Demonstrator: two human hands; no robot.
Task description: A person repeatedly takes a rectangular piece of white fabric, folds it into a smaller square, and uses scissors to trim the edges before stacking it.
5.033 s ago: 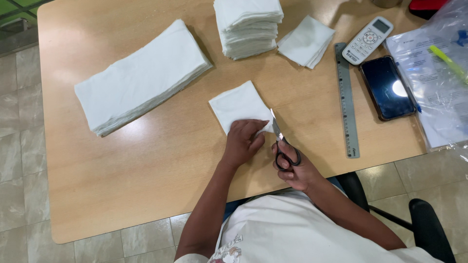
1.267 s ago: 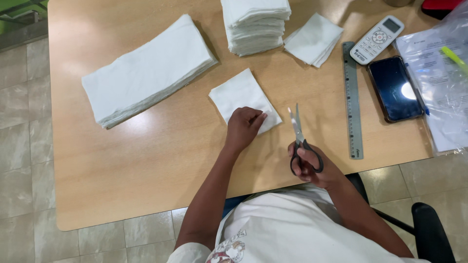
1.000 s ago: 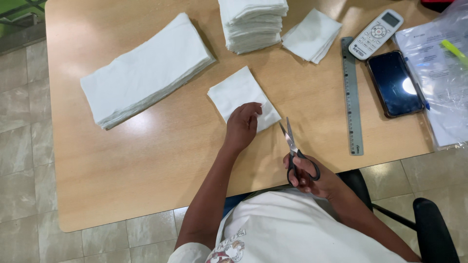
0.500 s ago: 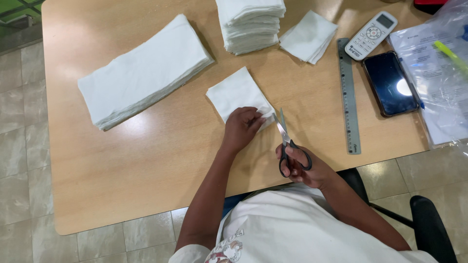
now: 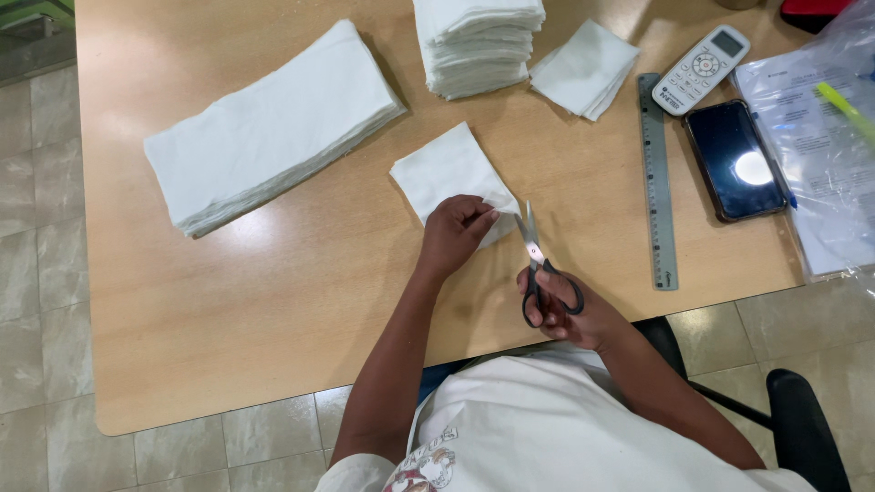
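A small folded white cloth square (image 5: 448, 173) lies on the wooden table (image 5: 273, 301). My left hand (image 5: 453, 235) pinches its near right corner between the fingers. My right hand (image 5: 570, 314) holds black-handled scissors (image 5: 538, 270) with the blades pointing away from me, their tips just right of the pinched corner.
A long stack of white cloth (image 5: 269, 128) lies at the left. A tall pile of cut squares (image 5: 478, 41) and a smaller pile (image 5: 586, 68) sit at the back. A metal ruler (image 5: 658, 182), remote (image 5: 702, 68), phone (image 5: 736, 159) and plastic-bagged papers (image 5: 816, 137) are at the right.
My right hand swung the scissors back toward the cloth, blades now beside its corner. My left hand shifted from pressing the cloth to pinching the corner.
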